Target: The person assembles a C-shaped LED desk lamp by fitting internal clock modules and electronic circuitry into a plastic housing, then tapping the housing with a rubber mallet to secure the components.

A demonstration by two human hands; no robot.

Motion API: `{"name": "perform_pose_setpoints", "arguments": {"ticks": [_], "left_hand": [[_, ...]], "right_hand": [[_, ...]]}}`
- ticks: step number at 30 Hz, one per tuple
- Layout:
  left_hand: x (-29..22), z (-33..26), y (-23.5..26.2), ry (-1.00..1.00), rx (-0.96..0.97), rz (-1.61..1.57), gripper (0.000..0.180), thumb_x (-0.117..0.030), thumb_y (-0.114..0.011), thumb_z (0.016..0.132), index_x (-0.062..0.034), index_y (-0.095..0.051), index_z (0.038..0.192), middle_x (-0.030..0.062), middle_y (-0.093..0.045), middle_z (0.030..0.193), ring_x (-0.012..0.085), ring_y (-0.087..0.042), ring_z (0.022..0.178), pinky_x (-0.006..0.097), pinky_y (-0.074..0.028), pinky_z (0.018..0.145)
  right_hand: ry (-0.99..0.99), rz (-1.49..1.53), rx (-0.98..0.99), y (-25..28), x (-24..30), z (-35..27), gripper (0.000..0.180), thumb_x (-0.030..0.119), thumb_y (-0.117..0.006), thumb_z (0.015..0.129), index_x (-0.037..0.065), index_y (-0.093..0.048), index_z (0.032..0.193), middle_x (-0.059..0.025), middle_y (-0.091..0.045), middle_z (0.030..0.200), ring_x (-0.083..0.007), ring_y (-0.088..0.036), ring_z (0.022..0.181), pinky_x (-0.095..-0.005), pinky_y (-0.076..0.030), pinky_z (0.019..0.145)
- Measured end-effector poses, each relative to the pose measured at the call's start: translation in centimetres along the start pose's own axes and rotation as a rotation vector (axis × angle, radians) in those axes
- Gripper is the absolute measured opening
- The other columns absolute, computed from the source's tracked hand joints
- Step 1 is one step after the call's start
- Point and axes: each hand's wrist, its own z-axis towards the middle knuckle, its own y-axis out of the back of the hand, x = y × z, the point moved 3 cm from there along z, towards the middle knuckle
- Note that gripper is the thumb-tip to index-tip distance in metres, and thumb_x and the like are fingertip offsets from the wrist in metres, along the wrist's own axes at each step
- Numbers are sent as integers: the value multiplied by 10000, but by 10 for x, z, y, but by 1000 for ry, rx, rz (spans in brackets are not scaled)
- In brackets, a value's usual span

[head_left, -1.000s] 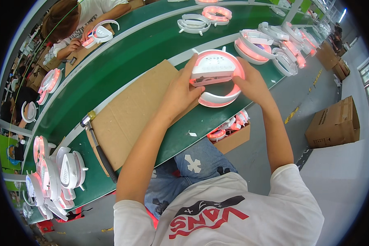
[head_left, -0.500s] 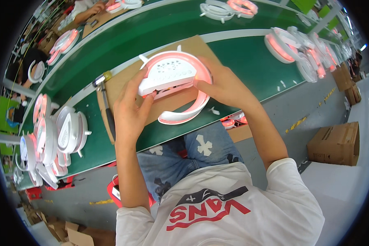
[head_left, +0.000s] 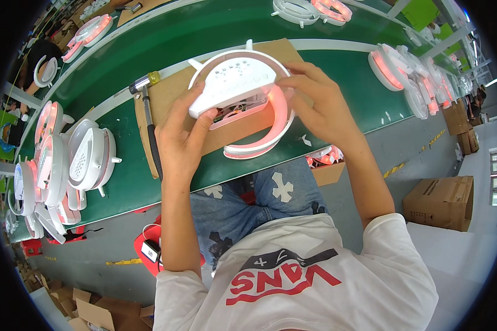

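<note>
I hold a round white plastic unit (head_left: 238, 83) with a pink ring around it, its perforated white back facing up, over a brown cardboard sheet (head_left: 174, 94) on the green table (head_left: 204, 33). My left hand (head_left: 179, 140) grips its left lower edge, thumb against the white housing. My right hand (head_left: 320, 105) clasps the right side, fingers on the pink ring. Wires show in a gap under the white cover.
A hammer (head_left: 146, 107) lies at the cardboard's left edge. Several white and pink units (head_left: 66, 165) stand stacked at the left, more at the right (head_left: 403, 71) and far edge (head_left: 312, 10). A cardboard box (head_left: 442, 201) sits on the floor at right. Another person (head_left: 36, 55) is at far left.
The view has shifted so the unit sits nearer the picture's centre. Both hands stay on it; it has tilted so its white back faces up more fully.
</note>
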Motion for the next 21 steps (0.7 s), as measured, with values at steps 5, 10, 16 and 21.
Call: {"name": "perform_pose_setpoints", "arguments": {"ticks": [5, 10, 16, 21], "left_hand": [[16, -2, -2, 64, -48, -79, 393, -167, -759, 912, -47, -656, 1272, 151, -707, 1253, 224, -702, 1081, 358, -532, 956], [13, 1, -10, 167, -52, -191, 371, -148, -727, 939, -43, -641, 1284, 142, -693, 1267, 215, -673, 1119, 349, -521, 975], [20, 1, -13, 169, -105, -279, 373, -161, -711, 962, -48, -623, 1306, 127, -675, 1299, 195, -655, 1126, 335, -525, 969], [26, -1, -16, 176, -121, -229, 374, -178, -717, 960, -46, -623, 1297, 147, -692, 1236, 193, -668, 1068, 330, -534, 934]], "right_hand": [[58, -181, 119, -11, 9, 7, 272, 179, -609, 922, 56, -726, 1135, -187, -571, 1379, -374, -568, 1221, -456, -467, 1020], [23, -345, 264, -12, 15, 18, 306, 227, -571, 929, 70, -745, 1126, -192, -549, 1408, -367, -559, 1238, -463, -462, 1026], [100, -372, 207, -10, 17, 21, 341, 270, -536, 935, 91, -754, 1126, -193, -520, 1441, -357, -543, 1257, -465, -446, 1048], [58, -437, 382, -19, 8, 32, 352, 224, -506, 944, 64, -721, 1172, -210, -502, 1447, -370, -543, 1239, -475, -444, 1014]]}}
